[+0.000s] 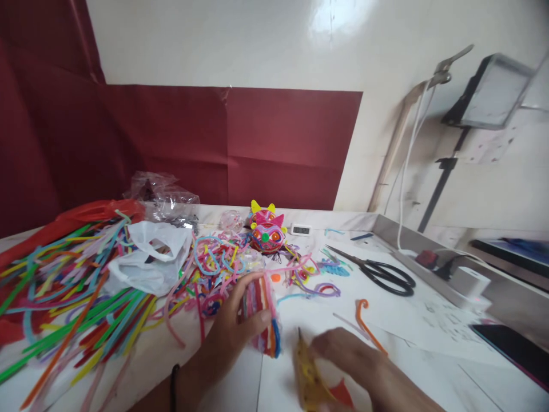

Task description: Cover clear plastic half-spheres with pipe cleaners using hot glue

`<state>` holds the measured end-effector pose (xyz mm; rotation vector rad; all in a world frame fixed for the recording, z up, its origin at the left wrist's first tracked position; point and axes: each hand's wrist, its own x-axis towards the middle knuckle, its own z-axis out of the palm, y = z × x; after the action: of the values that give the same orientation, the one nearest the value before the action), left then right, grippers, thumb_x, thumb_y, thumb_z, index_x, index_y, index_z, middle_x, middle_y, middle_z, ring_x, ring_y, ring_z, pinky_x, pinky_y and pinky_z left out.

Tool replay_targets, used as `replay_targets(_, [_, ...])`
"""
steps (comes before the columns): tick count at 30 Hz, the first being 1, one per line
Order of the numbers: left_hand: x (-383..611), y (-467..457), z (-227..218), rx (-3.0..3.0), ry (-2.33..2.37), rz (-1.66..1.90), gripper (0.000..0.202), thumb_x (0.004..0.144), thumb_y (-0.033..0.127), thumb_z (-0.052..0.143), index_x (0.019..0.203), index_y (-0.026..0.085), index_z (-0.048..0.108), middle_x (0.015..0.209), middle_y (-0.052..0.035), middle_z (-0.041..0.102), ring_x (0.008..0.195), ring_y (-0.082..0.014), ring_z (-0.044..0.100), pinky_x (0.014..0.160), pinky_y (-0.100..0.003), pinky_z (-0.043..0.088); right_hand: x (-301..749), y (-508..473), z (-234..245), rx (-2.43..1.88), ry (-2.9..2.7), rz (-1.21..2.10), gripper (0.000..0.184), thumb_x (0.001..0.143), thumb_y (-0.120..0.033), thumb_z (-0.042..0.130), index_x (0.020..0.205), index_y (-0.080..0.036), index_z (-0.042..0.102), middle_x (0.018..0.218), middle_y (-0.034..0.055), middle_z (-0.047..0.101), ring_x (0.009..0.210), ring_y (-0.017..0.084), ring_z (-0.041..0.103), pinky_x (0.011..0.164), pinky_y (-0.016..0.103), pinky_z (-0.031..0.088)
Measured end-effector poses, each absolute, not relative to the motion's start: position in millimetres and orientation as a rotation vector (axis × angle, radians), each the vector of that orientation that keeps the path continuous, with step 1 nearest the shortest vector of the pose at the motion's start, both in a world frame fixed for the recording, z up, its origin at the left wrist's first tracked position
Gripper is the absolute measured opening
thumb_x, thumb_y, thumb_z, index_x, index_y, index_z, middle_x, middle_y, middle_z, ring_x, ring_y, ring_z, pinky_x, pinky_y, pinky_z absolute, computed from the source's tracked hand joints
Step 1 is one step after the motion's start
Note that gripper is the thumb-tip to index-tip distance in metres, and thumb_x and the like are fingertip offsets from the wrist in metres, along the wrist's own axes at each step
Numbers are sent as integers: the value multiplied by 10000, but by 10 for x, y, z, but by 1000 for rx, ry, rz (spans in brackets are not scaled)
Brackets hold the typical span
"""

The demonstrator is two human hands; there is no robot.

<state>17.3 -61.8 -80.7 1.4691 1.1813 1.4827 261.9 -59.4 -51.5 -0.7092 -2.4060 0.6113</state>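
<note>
The left hand (231,326) grips a striped pipe-cleaner piece (261,300) upright just above the table (240,383), its thumb across the front and the fingers bent round the far edge. To the right of the striped piece, apart from it, the right hand (349,355) is blurred but looks closed around a yellow glue gun (309,372), whose dark nozzle points away from the wearer.

Beyond the striped piece sits a cat-faced figure (266,237) with pink ears and a green nose; a yellow-eared one (259,209) stands close behind it. A small white digital display (301,229) is also beyond the striped piece, slightly to its right. Left of the striped piece are a white plastic bag (148,269) and a spread of loose pipe cleaners (111,320) in many colours. Right of it, farther back, lie black-handled scissors (386,274); nearer, a hooked orange pipe cleaner (364,323).
</note>
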Motion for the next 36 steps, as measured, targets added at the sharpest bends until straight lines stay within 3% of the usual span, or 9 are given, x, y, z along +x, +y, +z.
replay_targets(2, [170,-633,-803,1505,1205,1469,562,774,389,687,1287,228,523,1356,-86,593,1275,-345,505,1057,-419,396,2397,-574,-371,-926,-2241,793,133,836,-329,631,918,-227,650,828,21,687,736,176,623,685,267,486])
replay_targets(4, [170,-647,-800,1532,1218,1467,558,785,371,685,1299,237,515,1389,-87,567,1302,-341,483,1066,-416,392,2171,-496,-285,-938,-2096,1093,244,863,-422,584,812,-188,632,758,15,644,679,147,551,605,249,419])
replay_targets(6, [174,-658,-801,1557,1221,1475,559,788,353,685,1307,243,508,1394,-89,562,1291,-341,496,1044,-410,417,1989,-391,-243,-873,-1868,1373,368,785,-534,648,792,-167,612,637,-28,560,577,110,459,551,238,350])
replay_targets(11, [185,-670,-818,1641,1224,1490,547,784,307,683,1305,246,527,1394,-88,550,1318,-337,463,1079,-412,380,1833,-242,-198,-894,-1672,1603,455,593,-556,809,625,-171,570,469,-89,434,454,65,325,471,229,229])
replay_targets(18, [186,-683,-884,1773,1276,1528,573,764,285,684,1310,314,514,1392,-59,526,1292,-343,475,1089,-440,354,1883,-287,-212,-932,-1576,1733,435,556,-508,830,617,-167,567,440,-88,460,424,58,332,468,228,208])
replay_targets(23, [192,-700,-892,1686,1216,1481,668,763,278,694,1376,277,429,1406,-100,515,1295,-360,479,1065,-452,393,1886,-351,-247,-896,-1547,1691,417,564,-490,829,614,-164,574,469,-79,464,455,68,347,494,235,238])
replay_targets(30, [211,-562,-917,1478,1168,1618,600,752,359,670,1302,204,488,1377,-126,553,1320,-356,449,1096,-471,342,1830,-399,-360,-797,-1590,1605,369,649,-477,781,622,-172,574,513,-60,482,492,84,332,510,248,224])
replay_targets(36, [172,-573,-833,1356,1223,1546,549,714,327,687,1241,220,575,1325,-80,612,1312,-358,456,1096,-464,343,1762,-405,-466,-793,-1746,1468,420,747,-542,690,612,-180,524,547,-53,424,528,97,312,519,264,226])
